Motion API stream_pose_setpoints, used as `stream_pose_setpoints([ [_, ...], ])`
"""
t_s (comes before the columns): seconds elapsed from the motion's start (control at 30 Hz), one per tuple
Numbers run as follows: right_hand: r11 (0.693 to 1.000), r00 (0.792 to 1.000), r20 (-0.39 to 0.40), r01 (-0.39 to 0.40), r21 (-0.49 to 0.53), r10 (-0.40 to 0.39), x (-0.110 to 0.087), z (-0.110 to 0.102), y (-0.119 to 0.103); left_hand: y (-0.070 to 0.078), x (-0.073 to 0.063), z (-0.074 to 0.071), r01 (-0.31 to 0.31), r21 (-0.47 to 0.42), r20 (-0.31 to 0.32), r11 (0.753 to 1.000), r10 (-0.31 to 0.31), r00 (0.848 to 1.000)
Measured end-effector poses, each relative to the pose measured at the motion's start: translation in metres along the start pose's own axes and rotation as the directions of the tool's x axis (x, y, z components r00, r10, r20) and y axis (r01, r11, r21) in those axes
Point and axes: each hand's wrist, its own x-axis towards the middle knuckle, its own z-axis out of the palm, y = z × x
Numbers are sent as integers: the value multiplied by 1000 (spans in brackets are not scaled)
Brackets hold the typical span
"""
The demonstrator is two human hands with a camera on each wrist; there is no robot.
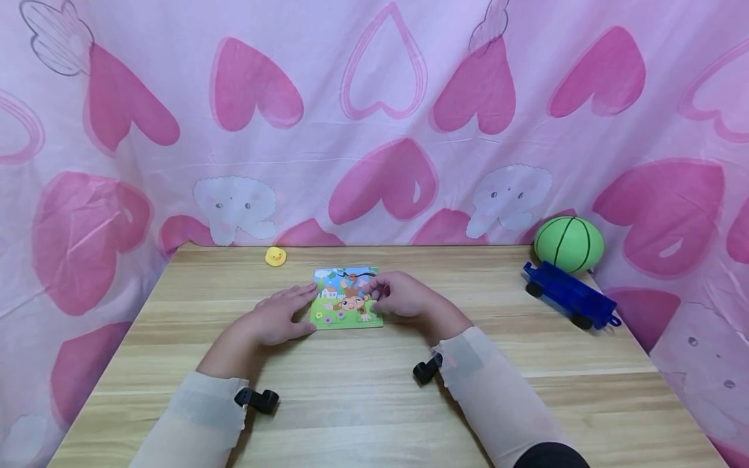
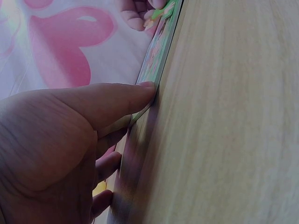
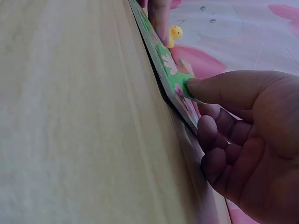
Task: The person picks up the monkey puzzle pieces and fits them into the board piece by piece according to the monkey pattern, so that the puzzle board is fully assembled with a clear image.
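Note:
A small jigsaw puzzle board (image 1: 339, 292) with a cartoon monkey lies flat on the table. My left hand (image 1: 277, 316) rests at its left edge, fingers fairly straight; in the left wrist view the thumb (image 2: 135, 93) touches the board's near corner. At the right side, my right hand (image 1: 404, 296) pinches a green puzzle piece (image 3: 170, 70) between thumb and finger. The piece sits slightly tilted up from the board in the right wrist view, its far end over the board. Part of the picture is hidden under the right fingers.
A yellow toy duck (image 1: 275, 256) stands behind the board, to the left. At the back right are a green ball (image 1: 569, 244) and a blue toy wagon (image 1: 567, 296). A pink heart-print cloth (image 1: 316, 149) hangs along the wooden table's (image 1: 351, 403) far edge.

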Motion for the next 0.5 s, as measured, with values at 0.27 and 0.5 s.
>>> stream_pose_setpoints([
  [0.27,999,999,48,16,-47,-14,0,0,2,0,0,-1,11,8,-5,1000,-11,1000],
  [0.5,997,998,58,11,-79,-6,1,0,5,3,-2,-1,16,3,-5,1000,-16,1000],
])
